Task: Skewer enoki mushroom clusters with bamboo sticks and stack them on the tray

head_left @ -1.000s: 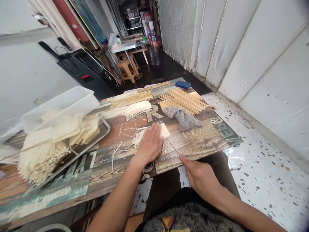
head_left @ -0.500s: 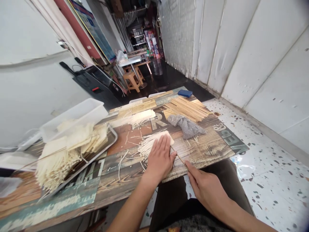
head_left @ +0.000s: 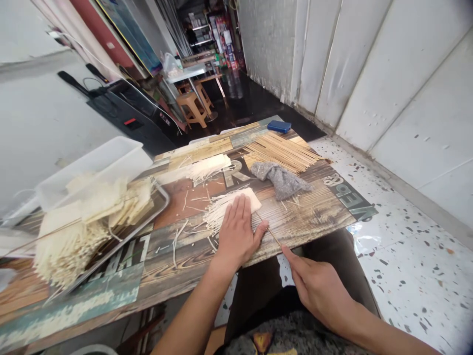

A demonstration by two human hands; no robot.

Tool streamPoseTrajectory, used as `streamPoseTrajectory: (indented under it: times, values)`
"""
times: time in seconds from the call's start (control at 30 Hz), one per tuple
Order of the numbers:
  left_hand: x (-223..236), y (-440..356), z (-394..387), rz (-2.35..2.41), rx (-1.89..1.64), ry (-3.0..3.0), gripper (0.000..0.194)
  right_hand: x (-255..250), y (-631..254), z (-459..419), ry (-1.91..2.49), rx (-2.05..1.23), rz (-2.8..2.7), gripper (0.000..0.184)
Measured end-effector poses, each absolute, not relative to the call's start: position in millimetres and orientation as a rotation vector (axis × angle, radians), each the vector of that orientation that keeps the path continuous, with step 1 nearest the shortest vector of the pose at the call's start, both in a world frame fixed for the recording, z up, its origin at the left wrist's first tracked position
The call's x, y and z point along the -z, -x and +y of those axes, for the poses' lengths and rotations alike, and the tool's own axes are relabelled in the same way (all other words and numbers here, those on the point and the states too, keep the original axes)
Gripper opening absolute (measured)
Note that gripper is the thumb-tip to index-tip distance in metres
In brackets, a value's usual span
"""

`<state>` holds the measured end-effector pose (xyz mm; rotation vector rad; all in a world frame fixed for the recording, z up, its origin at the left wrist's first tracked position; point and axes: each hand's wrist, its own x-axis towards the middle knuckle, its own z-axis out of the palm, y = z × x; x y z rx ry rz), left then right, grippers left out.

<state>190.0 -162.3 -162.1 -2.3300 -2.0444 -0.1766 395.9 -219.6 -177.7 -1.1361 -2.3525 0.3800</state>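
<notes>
Under my left hand (head_left: 238, 229) lies a flat bunch of enoki mushrooms (head_left: 214, 211), wrapped at its right end in a pale sheet. The fingers rest flat on it, pressing it against the table. My right hand (head_left: 320, 286) grips the near end of a thin wooden skewer (head_left: 274, 235) at the table's front edge. The skewer's far tip reaches the wrapped end beside my left thumb; whether it has entered is hidden. Behind lies a second enoki bunch (head_left: 210, 166). On the left, a metal tray (head_left: 162, 202) carries a heap of skewered enoki bundles (head_left: 70, 241).
Many loose skewers (head_left: 283, 153) are spread at the back right, with a blue box (head_left: 279, 126) behind. A grey cloth (head_left: 283, 180) sits in front of them. A white plastic bin (head_left: 123, 158) stands behind the tray. Loose mushroom strands (head_left: 177, 241) litter the patterned table (head_left: 318, 212).
The view has shifted slightly, so the scene sits higher and further left. Both hands keep nearly the same pose around the enoki bunch and skewer.
</notes>
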Motion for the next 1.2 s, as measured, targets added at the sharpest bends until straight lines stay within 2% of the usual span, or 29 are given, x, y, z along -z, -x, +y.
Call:
streamPoseTrajectory:
  times: [0.4,0.8,1.2]
  values:
    - [161.7,-189.4,-161.6,-2.047,0.194,2.356,0.077,168.4,-388.3,-218.6,1.071,-0.389,-2.393,0.045]
    - [162.6,-189.0,-161.0,-2.041,0.248,2.364,0.077,162.2,-386.8,-216.3,1.196,-0.455,-2.474,0.051]
    - [164.0,-188.5,-161.5,-2.037,0.274,2.364,0.075,156.2,-376.7,-210.8,1.214,-0.47,-2.548,0.048]
